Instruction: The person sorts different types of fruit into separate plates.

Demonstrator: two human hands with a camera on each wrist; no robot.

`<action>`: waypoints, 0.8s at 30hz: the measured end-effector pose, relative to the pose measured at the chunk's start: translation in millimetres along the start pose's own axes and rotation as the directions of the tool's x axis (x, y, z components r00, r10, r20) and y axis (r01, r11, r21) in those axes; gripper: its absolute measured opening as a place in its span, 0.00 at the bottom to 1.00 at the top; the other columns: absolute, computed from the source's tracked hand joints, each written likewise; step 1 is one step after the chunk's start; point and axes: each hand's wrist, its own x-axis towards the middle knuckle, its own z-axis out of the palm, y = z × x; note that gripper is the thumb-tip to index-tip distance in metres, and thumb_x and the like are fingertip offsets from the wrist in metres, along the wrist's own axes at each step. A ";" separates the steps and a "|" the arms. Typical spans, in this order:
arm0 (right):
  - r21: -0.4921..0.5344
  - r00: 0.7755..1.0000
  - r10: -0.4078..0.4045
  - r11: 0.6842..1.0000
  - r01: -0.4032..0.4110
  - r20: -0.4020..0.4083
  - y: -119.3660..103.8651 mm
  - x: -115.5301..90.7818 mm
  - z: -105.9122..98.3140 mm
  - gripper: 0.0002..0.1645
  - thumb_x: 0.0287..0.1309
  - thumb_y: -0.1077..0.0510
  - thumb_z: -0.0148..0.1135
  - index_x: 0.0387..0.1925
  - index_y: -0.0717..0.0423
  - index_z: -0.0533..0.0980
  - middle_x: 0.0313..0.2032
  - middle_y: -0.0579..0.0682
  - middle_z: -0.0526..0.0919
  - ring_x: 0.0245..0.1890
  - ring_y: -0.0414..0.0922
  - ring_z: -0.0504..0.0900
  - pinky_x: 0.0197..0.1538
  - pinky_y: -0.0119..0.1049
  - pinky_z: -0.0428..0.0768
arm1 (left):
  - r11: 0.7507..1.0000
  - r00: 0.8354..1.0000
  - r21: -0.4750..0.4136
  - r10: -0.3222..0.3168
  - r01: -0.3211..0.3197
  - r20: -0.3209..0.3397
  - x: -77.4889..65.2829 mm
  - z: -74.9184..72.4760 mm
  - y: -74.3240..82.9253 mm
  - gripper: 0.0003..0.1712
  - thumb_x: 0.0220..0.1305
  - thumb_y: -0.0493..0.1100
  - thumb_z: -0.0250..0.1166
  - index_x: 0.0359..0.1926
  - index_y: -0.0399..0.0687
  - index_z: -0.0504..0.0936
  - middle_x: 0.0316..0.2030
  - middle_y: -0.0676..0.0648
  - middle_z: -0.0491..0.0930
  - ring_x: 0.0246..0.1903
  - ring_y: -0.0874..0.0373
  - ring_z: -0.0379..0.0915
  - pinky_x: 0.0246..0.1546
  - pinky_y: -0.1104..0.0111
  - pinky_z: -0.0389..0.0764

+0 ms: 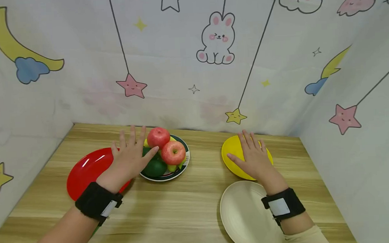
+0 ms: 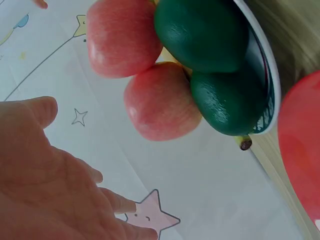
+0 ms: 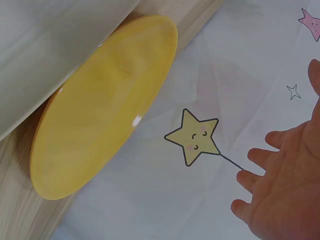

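My left hand (image 1: 129, 158) is spread with straight fingers, holding nothing, between the red plate (image 1: 85, 171) and a dark-rimmed plate (image 1: 166, 178) of fruit. Two red apples (image 1: 173, 152) lie on top of that fruit, beside dark green avocado-like fruit (image 1: 154, 168). In the left wrist view the apples (image 2: 162, 102) and green fruit (image 2: 227, 102) sit close to the hand (image 2: 55, 185), apart from it. My right hand (image 1: 254, 158), fingers straight, is above the yellow plate (image 1: 231, 160) and holds nothing. The right wrist view shows the yellow plate (image 3: 105, 110) apart from the hand (image 3: 290, 185).
A cream plate (image 1: 245, 214) stands in front of the yellow one, at the right of the wooden table (image 1: 182, 210). Something green, mostly hidden, peeks out below the left wrist. A printed white cloth (image 1: 178, 63) hangs behind the table and along both sides.
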 end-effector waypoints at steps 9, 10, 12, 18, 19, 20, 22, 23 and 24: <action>0.037 1.000 0.004 0.999 -0.003 -0.028 11.2 -2.9 -0.5 0.53 0.63 0.31 0.44 0.74 0.56 0.37 0.74 0.57 0.37 0.73 0.59 0.34 0.70 0.63 0.35 | 0.997 0.997 -0.027 -0.074 0.074 0.018 -12.7 -5.3 -44.1 0.54 0.63 0.72 0.44 0.74 0.47 0.30 0.71 0.30 0.24 0.66 0.24 0.15 0.57 0.26 0.30; 0.038 0.999 0.004 0.999 -0.002 -0.034 12.8 -3.7 -0.2 0.53 0.63 0.32 0.45 0.74 0.57 0.37 0.74 0.57 0.37 0.73 0.59 0.35 0.69 0.63 0.35 | 0.996 0.996 -0.028 -0.089 0.089 0.024 -15.2 -5.8 -51.7 0.54 0.64 0.71 0.44 0.73 0.46 0.29 0.70 0.28 0.24 0.66 0.23 0.16 0.56 0.26 0.31; 0.034 0.999 0.007 0.999 -0.005 -0.036 16.0 -5.4 0.8 0.53 0.63 0.32 0.47 0.74 0.58 0.39 0.74 0.58 0.38 0.73 0.60 0.35 0.69 0.64 0.36 | 0.991 0.992 -0.037 -0.124 0.125 0.032 -20.8 -6.0 -68.8 0.53 0.65 0.68 0.46 0.73 0.45 0.28 0.69 0.26 0.24 0.65 0.22 0.17 0.56 0.26 0.32; 0.030 0.999 0.024 0.999 -0.023 -0.029 27.6 -12.2 5.1 0.53 0.61 0.33 0.51 0.73 0.60 0.43 0.74 0.60 0.40 0.72 0.62 0.38 0.69 0.65 0.36 | 0.969 0.971 -0.057 -0.237 0.239 0.042 -41.1 -1.4 -123.9 0.51 0.68 0.60 0.47 0.71 0.36 0.28 0.66 0.20 0.27 0.62 0.16 0.20 0.53 0.23 0.39; 0.027 0.999 0.030 0.999 -0.029 -0.030 30.2 -13.5 6.0 0.53 0.61 0.33 0.51 0.73 0.60 0.43 0.74 0.61 0.40 0.72 0.62 0.38 0.69 0.64 0.36 | 0.966 0.967 -0.058 -0.251 0.254 0.048 -44.3 -0.8 -130.8 0.51 0.68 0.60 0.47 0.71 0.34 0.28 0.66 0.19 0.27 0.61 0.15 0.22 0.52 0.23 0.41; 0.027 0.999 0.037 0.999 -0.036 -0.031 32.7 -14.7 6.8 0.54 0.61 0.32 0.50 0.73 0.60 0.44 0.73 0.61 0.40 0.72 0.63 0.39 0.69 0.64 0.36 | 0.962 0.963 -0.060 -0.264 0.267 0.055 -47.2 -0.3 -136.9 0.52 0.68 0.60 0.47 0.70 0.32 0.27 0.65 0.18 0.27 0.61 0.15 0.23 0.52 0.23 0.43; 0.026 0.998 0.045 0.999 -0.044 -0.034 37.7 -17.2 8.5 0.54 0.61 0.32 0.50 0.73 0.60 0.44 0.73 0.61 0.41 0.72 0.63 0.39 0.69 0.64 0.37 | 0.953 0.955 -0.071 -0.288 0.293 0.069 -51.9 0.3 -145.4 0.52 0.68 0.58 0.49 0.69 0.29 0.27 0.64 0.17 0.27 0.60 0.14 0.25 0.51 0.24 0.47; 0.025 0.998 0.049 0.999 -0.048 -0.033 39.4 -18.5 9.2 0.54 0.61 0.32 0.50 0.73 0.61 0.44 0.73 0.62 0.41 0.72 0.63 0.39 0.69 0.64 0.37 | 0.952 0.954 -0.073 -0.292 0.297 0.071 -53.6 1.2 -148.9 0.52 0.68 0.56 0.49 0.68 0.26 0.27 0.63 0.16 0.28 0.59 0.13 0.27 0.51 0.24 0.48; 0.023 0.998 0.052 0.998 -0.051 -0.032 40.9 -19.6 9.8 0.54 0.61 0.32 0.50 0.73 0.61 0.44 0.73 0.62 0.41 0.72 0.63 0.39 0.69 0.65 0.36 | 0.951 0.954 -0.084 -0.292 0.297 0.074 -54.9 2.0 -152.1 0.52 0.68 0.54 0.50 0.67 0.24 0.27 0.63 0.15 0.28 0.59 0.13 0.29 0.52 0.25 0.49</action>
